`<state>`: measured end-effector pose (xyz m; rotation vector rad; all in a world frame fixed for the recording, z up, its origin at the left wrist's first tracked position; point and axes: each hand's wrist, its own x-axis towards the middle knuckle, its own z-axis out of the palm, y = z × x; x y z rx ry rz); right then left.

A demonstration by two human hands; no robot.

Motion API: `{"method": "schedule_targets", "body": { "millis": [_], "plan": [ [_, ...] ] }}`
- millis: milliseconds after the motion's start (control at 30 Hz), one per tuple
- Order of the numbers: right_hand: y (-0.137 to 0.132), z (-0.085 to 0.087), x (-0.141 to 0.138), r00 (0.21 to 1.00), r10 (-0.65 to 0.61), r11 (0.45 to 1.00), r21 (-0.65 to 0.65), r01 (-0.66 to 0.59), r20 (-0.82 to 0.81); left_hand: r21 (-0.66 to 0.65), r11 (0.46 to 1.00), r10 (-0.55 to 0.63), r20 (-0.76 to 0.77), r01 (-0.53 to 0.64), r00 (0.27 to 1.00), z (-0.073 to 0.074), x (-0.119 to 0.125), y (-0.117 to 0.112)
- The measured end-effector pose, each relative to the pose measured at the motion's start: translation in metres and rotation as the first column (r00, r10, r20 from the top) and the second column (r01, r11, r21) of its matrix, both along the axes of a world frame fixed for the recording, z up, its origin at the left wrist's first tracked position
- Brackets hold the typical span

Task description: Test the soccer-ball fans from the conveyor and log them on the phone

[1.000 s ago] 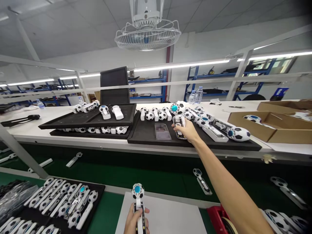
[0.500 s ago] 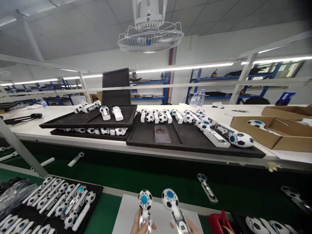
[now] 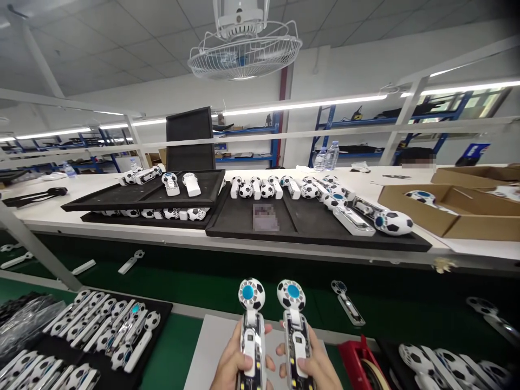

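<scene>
My left hand (image 3: 228,360) is closed around a soccer-ball-headed light stick (image 3: 251,293), held upright with its thumb on the white slider-like piece of the handle. Beside it, my right hand (image 3: 320,362) grips a second soccer-ball-headed light stick (image 3: 291,295) in the same way. Both heads carry a blue disc facing me, and the clear handles show a board with small yellow squares. The two sticks are close together but apart. Under them lies a white sheet (image 3: 203,355) on the green work surface.
A black tray (image 3: 162,311) of similar sticks lies at lower left, with plastic bags (image 3: 24,325) beside it. A red tape dispenser (image 3: 357,352) stands right, next to more sticks. The raised shelf holds black trays (image 3: 260,227) and a cardboard box (image 3: 479,225). Several sticks lie on the conveyor-like green strip.
Both hands have risen with their light sticks, bringing the handles into fuller view. The sticks now stand straighter, and the camera view has shifted slightly.
</scene>
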<state>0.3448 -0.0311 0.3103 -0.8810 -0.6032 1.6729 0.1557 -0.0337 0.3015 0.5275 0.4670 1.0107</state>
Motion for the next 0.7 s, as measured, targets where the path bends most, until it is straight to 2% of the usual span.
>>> {"method": "schedule_targets", "body": {
  "millis": [67,167,233,333,433,500,567,700],
  "plan": [
    [0.002,0.015,0.002,0.995,0.057,0.996,0.068,-0.051,-0.086,0.019,0.998,-0.068,0.146,0.066,0.987,0.012,0.0,0.004],
    [0.004,0.034,0.003,0.971,0.158,0.975,0.181,-0.125,-0.18,0.06,0.997,-0.066,0.408,0.046,0.91,0.033,0.002,0.008],
    [0.004,0.045,0.001,0.962,0.2,0.957,0.246,-0.152,-0.186,0.114,0.993,-0.07,0.473,0.018,0.878,0.049,0.006,0.009],
    [0.004,0.062,-0.006,0.967,0.216,0.931,0.326,-0.163,-0.134,0.249,0.968,-0.058,0.355,-0.035,0.933,0.071,0.012,0.009],
    [0.006,0.08,-0.01,0.987,0.16,0.903,0.407,-0.137,-0.022,0.388,0.911,0.1,0.121,-0.14,0.988,0.095,0.015,0.01],
    [0.008,0.092,-0.009,0.994,0.089,0.888,0.447,-0.109,0.065,0.432,0.878,0.221,0.011,-0.204,0.975,0.11,0.015,0.013],
    [0.011,0.104,-0.007,0.991,0.034,0.878,0.47,-0.092,0.131,0.456,0.859,0.287,-0.055,-0.232,0.956,0.125,0.015,0.016],
    [0.015,0.125,-0.002,0.985,-0.007,0.864,0.497,-0.082,0.174,0.497,0.844,0.297,-0.123,-0.2,0.947,0.148,0.018,0.02]
  ]
}}
